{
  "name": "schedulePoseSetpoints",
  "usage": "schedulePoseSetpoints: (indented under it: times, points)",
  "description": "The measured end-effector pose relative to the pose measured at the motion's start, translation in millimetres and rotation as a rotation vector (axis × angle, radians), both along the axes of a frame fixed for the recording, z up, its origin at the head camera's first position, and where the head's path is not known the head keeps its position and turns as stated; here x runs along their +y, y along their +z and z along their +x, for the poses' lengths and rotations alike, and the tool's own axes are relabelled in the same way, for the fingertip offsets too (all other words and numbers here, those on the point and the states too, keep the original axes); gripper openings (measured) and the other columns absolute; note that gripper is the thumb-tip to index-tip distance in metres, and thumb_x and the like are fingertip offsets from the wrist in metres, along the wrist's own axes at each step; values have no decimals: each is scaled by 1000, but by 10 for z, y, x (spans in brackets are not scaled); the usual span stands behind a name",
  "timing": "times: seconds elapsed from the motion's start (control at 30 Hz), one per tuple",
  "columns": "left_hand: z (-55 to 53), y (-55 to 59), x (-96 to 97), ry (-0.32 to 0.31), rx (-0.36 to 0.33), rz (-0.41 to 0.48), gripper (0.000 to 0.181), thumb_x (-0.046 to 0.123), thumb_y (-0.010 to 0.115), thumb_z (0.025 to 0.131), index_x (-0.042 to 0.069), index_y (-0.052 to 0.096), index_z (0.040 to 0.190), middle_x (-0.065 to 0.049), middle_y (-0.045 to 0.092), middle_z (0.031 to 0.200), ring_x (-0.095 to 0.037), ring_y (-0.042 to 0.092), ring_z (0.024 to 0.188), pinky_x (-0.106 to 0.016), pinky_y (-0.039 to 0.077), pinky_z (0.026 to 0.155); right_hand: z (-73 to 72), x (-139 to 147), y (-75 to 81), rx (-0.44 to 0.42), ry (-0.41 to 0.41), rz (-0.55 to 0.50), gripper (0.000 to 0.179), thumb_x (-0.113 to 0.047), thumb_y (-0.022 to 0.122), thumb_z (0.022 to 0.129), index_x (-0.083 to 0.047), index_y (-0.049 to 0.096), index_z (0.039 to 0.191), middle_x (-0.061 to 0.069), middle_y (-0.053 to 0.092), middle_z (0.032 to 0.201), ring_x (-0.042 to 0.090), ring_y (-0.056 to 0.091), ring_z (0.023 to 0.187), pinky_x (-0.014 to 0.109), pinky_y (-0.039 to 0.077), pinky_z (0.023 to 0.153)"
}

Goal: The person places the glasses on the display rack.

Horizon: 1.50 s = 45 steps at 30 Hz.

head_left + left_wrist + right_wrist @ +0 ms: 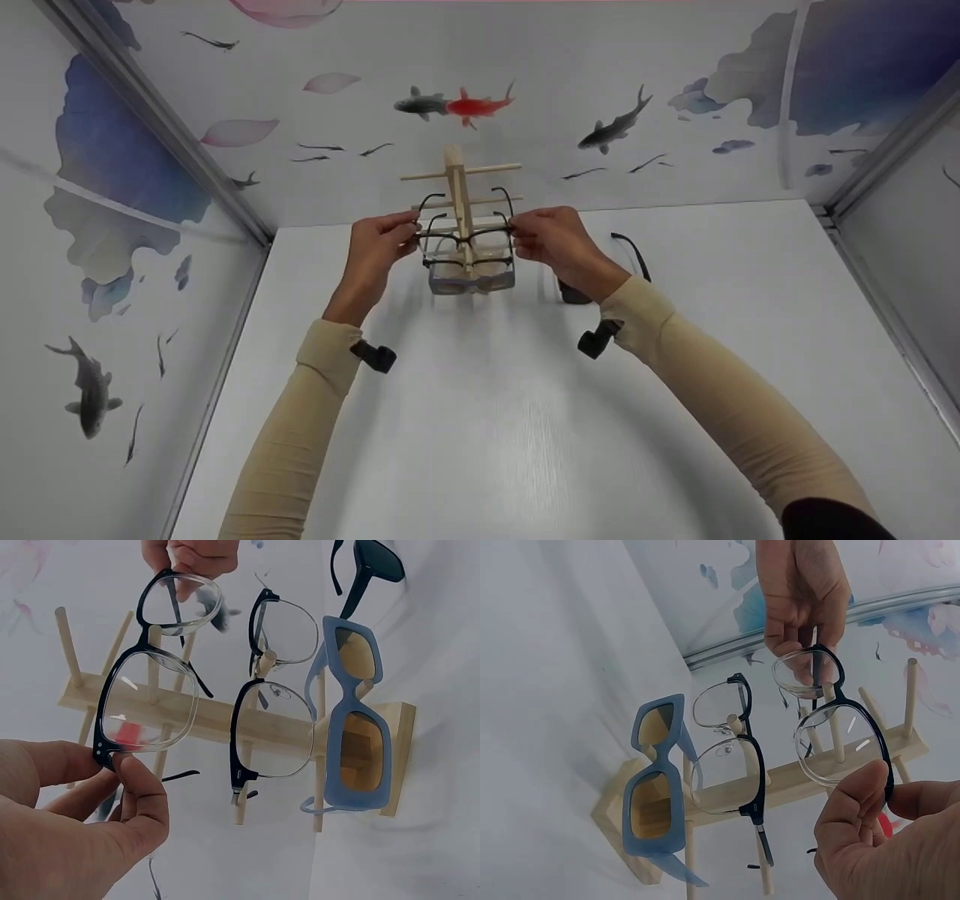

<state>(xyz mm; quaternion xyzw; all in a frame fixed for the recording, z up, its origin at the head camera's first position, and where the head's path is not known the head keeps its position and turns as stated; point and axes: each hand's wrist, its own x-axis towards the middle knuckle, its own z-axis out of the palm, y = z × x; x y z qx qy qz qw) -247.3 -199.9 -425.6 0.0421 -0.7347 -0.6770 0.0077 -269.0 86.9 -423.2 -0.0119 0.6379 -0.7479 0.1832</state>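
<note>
My left hand (375, 251) and right hand (556, 236) each pinch one end of a pair of eyeglasses (144, 639) with dark upper rims and clear lower rims. The eyeglasses sit level at a peg of a wooden display stand (214, 724), the peg tip showing at their bridge. One rung below, a similar half-dark pair of glasses (235, 724) rests on the stand. Blue-framed sunglasses (349, 701) with amber lenses occupy the lowest rung, near the base. In both wrist views, thumb and fingers meet at the frame's outer corners, by the temples.
Dark glasses (576, 292) lie on the white table (480, 420) right of the stand, partly hidden behind my right wrist. Upper pegs (491, 169) stick out sideways above the held pair. White panels printed with fish (480, 106) enclose the back and sides.
</note>
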Motion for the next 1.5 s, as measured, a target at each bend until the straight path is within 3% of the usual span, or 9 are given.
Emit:
schedulePoseSetpoints:
  times: [0.3, 0.43, 0.57, 0.73, 1.0, 1.3, 1.5]
  points:
    - [-16, 5, 3, -18, 22, 13, 34, 4, 62, 112, -7, 69, 142, -18, 70, 127, -22, 70, 109, -27, 62, 92, -14, 21, -3, 8, -1, 0, 29, -14, 63, 113, 10, 70, 128, 15, 67, 107, 16, 62, 82, 26, 61, 76]
    - [-13, -15, 2, -24, 42, -1, 36, 8, 62, 113, -4, 67, 146, -17, 71, 124, -23, 72, 106, -30, 63, 93, -14, 39, -28, 35, -38, 39, 33, -23, 66, 112, 7, 71, 125, 11, 66, 103, 15, 61, 81, 26, 61, 75]
    - [31, -55, -5, 7, 57, -26, 39, 15, 62, 114, -1, 64, 150, -15, 71, 124, -33, 72, 112, -34, 64, 94, 3, 94, -75, 56, -65, 67, 44, -35, 67, 111, 5, 70, 128, 8, 64, 102, 16, 60, 84, 27, 60, 75]
    - [127, -121, -24, 61, 82, -86, 38, 18, 64, 114, 1, 65, 148, -13, 70, 127, -29, 72, 111, -36, 64, 94, 21, 225, -132, 58, -68, 93, 48, -41, 67, 111, 3, 69, 130, 10, 64, 109, 18, 61, 90, 27, 59, 78]
    - [273, -273, -81, 76, 94, -96, 31, 18, 65, 113, 2, 69, 139, -17, 71, 128, -31, 71, 113, -37, 64, 95, 58, 476, -249, 62, -90, 121, 43, -39, 66, 111, 1, 69, 128, 11, 65, 110, 18, 64, 92, 28, 60, 80]
    - [376, -514, -134, 88, 40, -95, 28, 18, 66, 113, 1, 71, 135, -16, 73, 125, -32, 71, 113, -38, 64, 96, 138, 704, -397, 69, -111, 180, 40, -37, 68, 110, 1, 71, 125, 10, 67, 108, 19, 66, 93, 30, 61, 84]
    - [463, -662, -95, 91, 10, -80, 22, 14, 67, 112, 0, 72, 128, -23, 72, 123, -34, 72, 112, -36, 64, 92, 207, 865, -494, 68, -132, 199, 38, -35, 71, 109, 0, 71, 121, 10, 68, 107, 19, 67, 94, 28, 61, 83]
